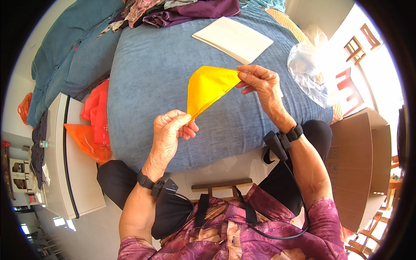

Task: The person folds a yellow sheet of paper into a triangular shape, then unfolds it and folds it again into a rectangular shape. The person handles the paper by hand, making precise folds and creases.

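A folded piece of bright yellow fabric (pixel 212 89) is stretched between my two hands above a blue-covered surface. It forms a rough triangle, with its long edge running from lower left to upper right. My left hand (pixel 170 128) pinches the lower left corner between thumb and fingertips. The upper right corner is pinched by my right hand (pixel 263 85). Beyond the fabric, a stack of folded white sheets (pixel 233 40) lies on the blue cover (pixel 147 82). Each wrist wears a black strap with a small device and a cable.
Crumpled clothes (pixel 190 13) are heaped at the far edge. A clear plastic bag (pixel 308 71) lies to the right, above an open cardboard box (pixel 357 164). At left stand a white cabinet (pixel 58 160) and an orange plastic bag (pixel 89 141). A wooden stool (pixel 221 185) is near my lap.
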A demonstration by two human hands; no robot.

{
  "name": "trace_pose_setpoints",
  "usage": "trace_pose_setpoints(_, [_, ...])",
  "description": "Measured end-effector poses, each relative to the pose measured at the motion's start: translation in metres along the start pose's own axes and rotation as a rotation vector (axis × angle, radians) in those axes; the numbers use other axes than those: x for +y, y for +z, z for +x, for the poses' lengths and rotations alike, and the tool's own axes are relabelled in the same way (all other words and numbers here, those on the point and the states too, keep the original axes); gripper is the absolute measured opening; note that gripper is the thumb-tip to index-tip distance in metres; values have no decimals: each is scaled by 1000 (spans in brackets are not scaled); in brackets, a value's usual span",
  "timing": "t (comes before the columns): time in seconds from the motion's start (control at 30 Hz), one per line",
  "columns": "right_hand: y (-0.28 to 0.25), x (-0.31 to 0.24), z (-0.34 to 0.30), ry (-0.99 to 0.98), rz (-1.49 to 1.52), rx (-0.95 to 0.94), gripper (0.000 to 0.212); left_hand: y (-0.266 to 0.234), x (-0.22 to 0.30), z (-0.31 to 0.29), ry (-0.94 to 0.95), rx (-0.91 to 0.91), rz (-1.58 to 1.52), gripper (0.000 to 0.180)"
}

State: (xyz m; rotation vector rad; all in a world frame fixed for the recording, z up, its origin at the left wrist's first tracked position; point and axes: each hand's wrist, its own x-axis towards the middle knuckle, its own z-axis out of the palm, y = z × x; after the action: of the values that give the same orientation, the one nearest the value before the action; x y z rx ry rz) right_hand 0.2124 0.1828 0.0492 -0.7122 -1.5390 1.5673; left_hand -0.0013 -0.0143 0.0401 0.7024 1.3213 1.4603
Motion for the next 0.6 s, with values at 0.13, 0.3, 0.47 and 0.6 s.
trace_pose_setpoints(0.13, [0,1,2,3,-22,-24,23,-1,0,0,-4,1,-1,18])
trace_pose_setpoints(0.3, [-2,-3,2,-12,-30,-74,27,-1,0,0,0,18,1,17])
trace_pose_setpoints(0.47, [-3,-6,3,74,29,-70,43,-2,1,0,-6,34,12,16])
trace_pose_setpoints(0.6, [-7,-5,5,157,31,-70,43,-1,2,-1,-1,21,23,16])
